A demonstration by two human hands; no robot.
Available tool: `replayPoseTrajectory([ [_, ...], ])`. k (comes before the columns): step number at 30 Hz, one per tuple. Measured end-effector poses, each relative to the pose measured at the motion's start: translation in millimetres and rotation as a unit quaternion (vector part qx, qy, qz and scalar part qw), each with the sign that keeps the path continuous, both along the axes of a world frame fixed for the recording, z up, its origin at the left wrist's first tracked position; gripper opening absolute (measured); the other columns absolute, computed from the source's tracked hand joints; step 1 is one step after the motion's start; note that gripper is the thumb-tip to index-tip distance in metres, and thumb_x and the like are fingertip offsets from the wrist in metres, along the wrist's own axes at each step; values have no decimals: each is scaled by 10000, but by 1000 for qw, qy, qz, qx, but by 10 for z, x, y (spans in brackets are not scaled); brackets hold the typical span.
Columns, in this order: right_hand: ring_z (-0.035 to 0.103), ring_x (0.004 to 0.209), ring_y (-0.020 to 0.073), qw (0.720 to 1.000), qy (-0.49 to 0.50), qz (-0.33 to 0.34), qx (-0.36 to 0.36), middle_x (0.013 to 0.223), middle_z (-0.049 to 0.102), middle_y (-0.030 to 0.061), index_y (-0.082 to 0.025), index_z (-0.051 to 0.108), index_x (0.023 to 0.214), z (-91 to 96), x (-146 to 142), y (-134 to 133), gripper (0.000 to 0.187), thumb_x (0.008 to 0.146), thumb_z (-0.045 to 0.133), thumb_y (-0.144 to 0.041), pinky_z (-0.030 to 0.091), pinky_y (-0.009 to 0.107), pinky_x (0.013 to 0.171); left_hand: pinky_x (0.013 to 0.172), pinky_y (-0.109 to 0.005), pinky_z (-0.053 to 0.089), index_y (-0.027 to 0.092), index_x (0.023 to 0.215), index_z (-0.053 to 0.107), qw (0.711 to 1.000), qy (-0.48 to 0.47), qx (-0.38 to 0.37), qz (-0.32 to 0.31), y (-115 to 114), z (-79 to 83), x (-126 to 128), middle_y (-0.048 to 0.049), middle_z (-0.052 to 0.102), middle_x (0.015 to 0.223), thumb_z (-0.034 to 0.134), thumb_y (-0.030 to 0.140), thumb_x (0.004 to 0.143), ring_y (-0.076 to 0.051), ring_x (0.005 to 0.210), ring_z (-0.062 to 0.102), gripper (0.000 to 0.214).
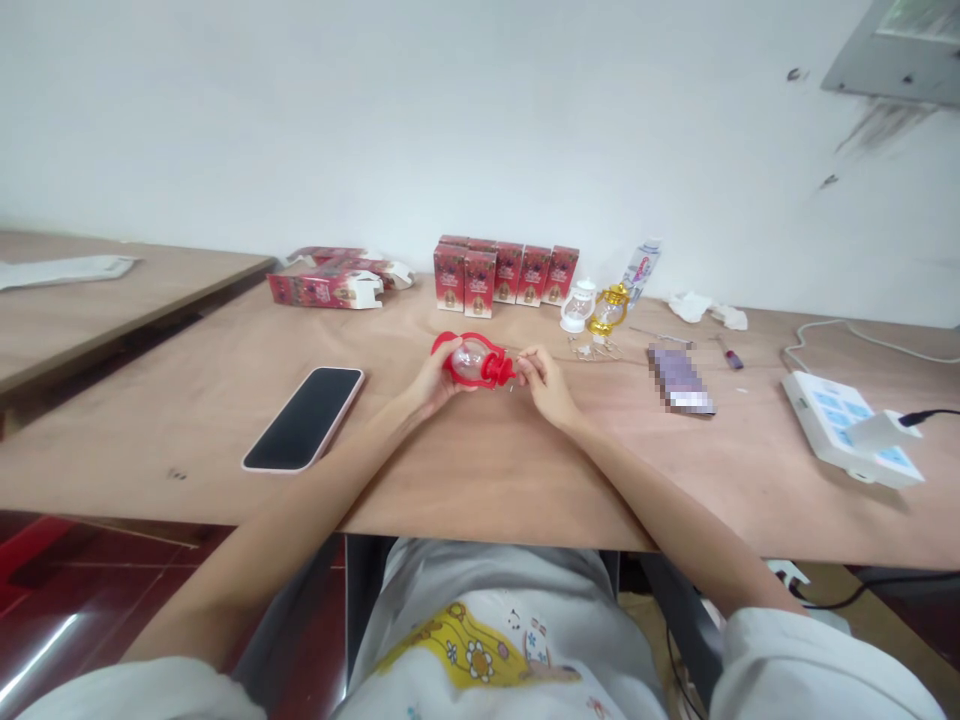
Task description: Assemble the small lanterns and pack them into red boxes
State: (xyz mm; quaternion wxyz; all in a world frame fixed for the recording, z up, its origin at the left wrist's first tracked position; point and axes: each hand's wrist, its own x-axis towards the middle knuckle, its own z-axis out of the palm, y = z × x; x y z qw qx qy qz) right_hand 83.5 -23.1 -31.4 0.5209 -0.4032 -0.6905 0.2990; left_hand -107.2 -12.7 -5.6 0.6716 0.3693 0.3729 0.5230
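A small red lantern [472, 362] with a clear globe lies on its side above the table, its base to the left and its top to the right. My left hand [435, 380] is wrapped round its base end. At the lantern's top, my right hand [544, 382] has its fingers pinched together; whatever they hold is too small to make out. Beyond my right hand stand a white lantern [578, 307] and a gold lantern [609, 310], both upright. Several small pale pieces [594, 347] lie in front of them.
Several red boxes [480, 284] stand by the wall, with flattened red cartons [322, 288] to their left. A phone [304, 420] lies at left. On the right are a blurred-out flat item [681, 378], a screwdriver [730, 354], crumpled tissue [690, 306] and a white power strip [847, 425].
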Motion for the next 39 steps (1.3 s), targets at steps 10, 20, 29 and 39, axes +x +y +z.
replayPoseTrajectory([
  [10, 487, 532, 121, 992, 28, -94, -77, 566, 519, -41, -200, 537, 705, -78, 207, 261, 363, 794, 518, -551, 405, 262, 569, 673, -321, 590, 159, 942, 558, 998, 36, 25, 35, -1, -15, 56, -67, 651, 964, 743, 231, 665, -179, 803, 658, 341],
  [20, 583, 820, 182, 986, -85, -63, 127, 834, 614, 48, -210, 633, 804, 154, 9, -135, 284, 906, 453, -404, 464, 346, 801, 614, -209, 464, 132, 832, 605, 963, 195, 154, 103, 24, -119, 62, -22, 627, 804, 813, 339, 557, -117, 710, 561, 403],
  [29, 513, 1185, 231, 988, 140, -64, 22, 1322, 449, 111, -260, 395, 1274, 13, -112, -64, 691, 695, 717, -454, 436, 434, 1014, 650, -252, 476, 130, 911, 578, 993, 28, 112, 22, -80, -155, 209, -52, 643, 934, 820, 269, 571, -126, 761, 597, 440],
  [39, 594, 1090, 238, 980, 179, -81, -17, 1254, 568, 120, -221, 390, 1252, 5, -41, 16, 788, 601, 779, -435, 495, 401, 930, 932, -412, 440, 141, 1167, 503, 903, 348, 250, 10, 350, -150, -147, -142, 581, 1200, 678, 467, 714, -255, 1081, 560, 584],
])
